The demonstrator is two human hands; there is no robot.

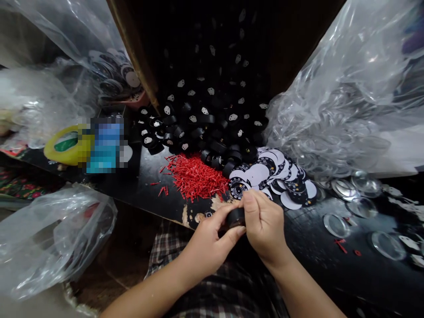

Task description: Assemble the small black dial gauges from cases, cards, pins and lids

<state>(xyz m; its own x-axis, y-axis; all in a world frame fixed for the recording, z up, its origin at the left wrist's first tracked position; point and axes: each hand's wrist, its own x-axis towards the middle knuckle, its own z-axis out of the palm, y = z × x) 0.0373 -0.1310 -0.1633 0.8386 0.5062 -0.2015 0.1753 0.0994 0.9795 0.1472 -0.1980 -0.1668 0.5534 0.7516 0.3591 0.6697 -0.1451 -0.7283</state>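
A round black piece is held by my left hand, with thumb and fingers around its rim. My right hand is closed against the right side of that piece; whatever its curled fingers hold is hidden. Just beyond the hands lies a heap of small red pieces. Printed black dials and white discs are piled beyond my right hand. Behind them spreads a large heap of round black parts, many with small white tags.
Clear round covers lie on the black table at the right, near a large plastic bag full of them. A yellow tape roll sits at the left. Another plastic bag hangs at the lower left.
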